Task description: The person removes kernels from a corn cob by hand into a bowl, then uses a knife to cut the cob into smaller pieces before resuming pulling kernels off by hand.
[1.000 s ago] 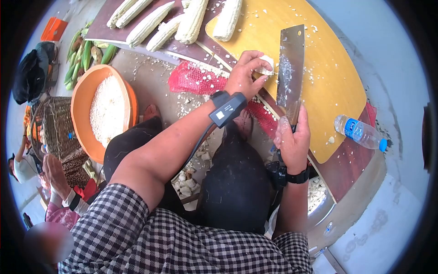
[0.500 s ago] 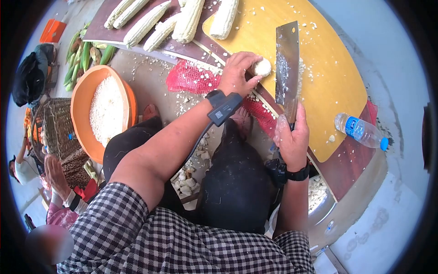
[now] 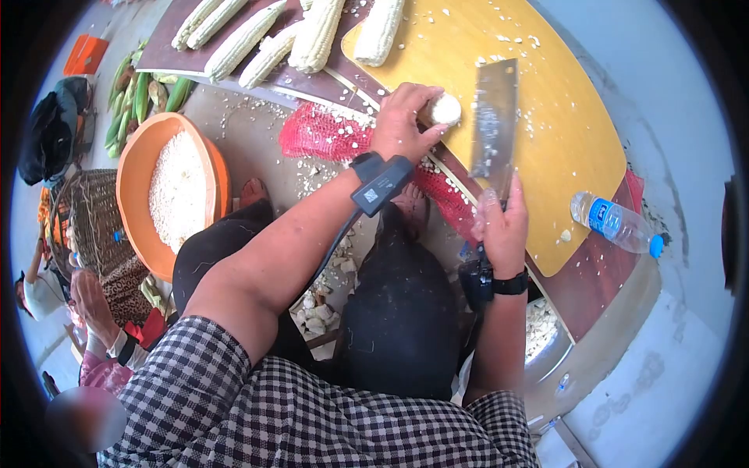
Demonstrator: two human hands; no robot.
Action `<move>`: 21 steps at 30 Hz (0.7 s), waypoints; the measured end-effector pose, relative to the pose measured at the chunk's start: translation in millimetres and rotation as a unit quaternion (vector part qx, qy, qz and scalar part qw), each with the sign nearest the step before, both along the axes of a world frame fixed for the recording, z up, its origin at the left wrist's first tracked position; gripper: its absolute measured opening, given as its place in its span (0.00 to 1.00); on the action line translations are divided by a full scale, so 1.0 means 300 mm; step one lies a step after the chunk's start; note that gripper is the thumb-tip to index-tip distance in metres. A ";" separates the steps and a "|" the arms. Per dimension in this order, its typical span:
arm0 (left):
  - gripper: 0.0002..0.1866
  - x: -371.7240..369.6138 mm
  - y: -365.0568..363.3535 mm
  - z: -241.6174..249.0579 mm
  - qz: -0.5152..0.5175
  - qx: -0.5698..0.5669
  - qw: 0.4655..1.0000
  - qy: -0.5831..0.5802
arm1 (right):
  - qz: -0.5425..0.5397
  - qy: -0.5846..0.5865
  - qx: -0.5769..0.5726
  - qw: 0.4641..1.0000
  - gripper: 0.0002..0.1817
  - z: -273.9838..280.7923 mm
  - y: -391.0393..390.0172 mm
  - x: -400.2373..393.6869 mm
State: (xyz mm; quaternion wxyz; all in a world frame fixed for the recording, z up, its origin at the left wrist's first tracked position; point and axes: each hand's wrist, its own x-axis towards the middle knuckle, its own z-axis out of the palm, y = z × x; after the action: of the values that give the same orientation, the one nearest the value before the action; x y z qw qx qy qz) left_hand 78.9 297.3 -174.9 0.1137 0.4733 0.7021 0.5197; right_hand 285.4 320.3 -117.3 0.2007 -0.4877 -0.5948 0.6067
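My left hand (image 3: 406, 123) is wrapped round a short white corn piece (image 3: 445, 110) at the near edge of the yellow board (image 3: 577, 140). To its right, my right hand (image 3: 502, 228) grips the handle of a cleaver (image 3: 495, 117). The broad blade points away from me over the board and is slightly blurred; it is apart from the corn piece. White kernels are scattered on the board beyond the blade. Several peeled white corn cobs (image 3: 317, 37) lie at the far left of the table (image 3: 187, 47), and one cob (image 3: 379, 31) rests on the board's edge.
A clear water bottle (image 3: 616, 225) lies on the right side. An orange basin (image 3: 212, 168) of kernels, a wicker basket (image 3: 94, 222) and unpeeled corn (image 3: 142, 97) are on the left. Red mesh (image 3: 324, 134) hangs below the table. Another person's hand (image 3: 92, 300) shows at lower left.
The cleaver's tip has shifted nearer to me and slightly right, and its blade is now blurred. My left hand still holds the corn piece. The other person's hand has moved slightly.
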 end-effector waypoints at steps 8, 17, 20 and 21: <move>0.29 0.049 0.015 0.044 0.023 -0.091 0.992 0.082 | -0.044 0.077 -0.080 0.993 0.28 0.140 -0.004 -0.045; 0.24 0.038 -0.008 0.024 -0.021 -0.081 0.991 0.103 | -0.002 0.053 -0.052 0.997 0.26 0.114 -0.064 -0.067; 0.22 0.037 -0.002 0.010 -0.018 -0.077 0.994 0.072 | 0.030 -0.015 0.045 0.998 0.26 0.109 -0.065 -0.072; 0.22 0.039 0.000 0.016 -0.019 -0.084 0.995 0.058 | 0.043 -0.032 0.074 0.996 0.26 0.106 -0.064 -0.074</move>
State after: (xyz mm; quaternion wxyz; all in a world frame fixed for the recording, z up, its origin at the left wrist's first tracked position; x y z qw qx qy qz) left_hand 90.5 297.3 -170.2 0.1218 0.5048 0.7396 0.4281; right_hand 263.3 301.1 -85.6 0.1915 -0.4647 -0.6646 0.5529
